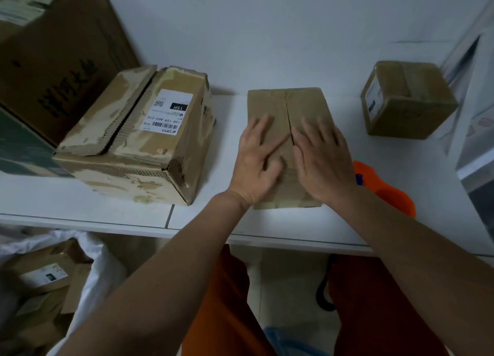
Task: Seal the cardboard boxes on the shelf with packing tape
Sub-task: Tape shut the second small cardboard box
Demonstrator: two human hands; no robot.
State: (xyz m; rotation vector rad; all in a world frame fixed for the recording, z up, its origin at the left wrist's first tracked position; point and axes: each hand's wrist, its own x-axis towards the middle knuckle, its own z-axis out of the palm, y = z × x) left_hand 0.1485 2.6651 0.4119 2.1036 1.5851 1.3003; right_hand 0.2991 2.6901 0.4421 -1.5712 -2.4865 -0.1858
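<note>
A small brown cardboard box lies on the white shelf, its two top flaps meeting at a centre seam. My left hand presses flat on the left flap with fingers spread. My right hand presses flat on the right flap. An orange tape dispenser lies just right of the box, partly hidden behind my right forearm. A worn box with a white shipping label stands to the left, its top flaps slightly apart. A small taped box sits at the far right.
A large brown carton fills the back left corner over a dark green box. Below the shelf at left, a white bag holds several more cardboard boxes. A white wall rises behind the shelf.
</note>
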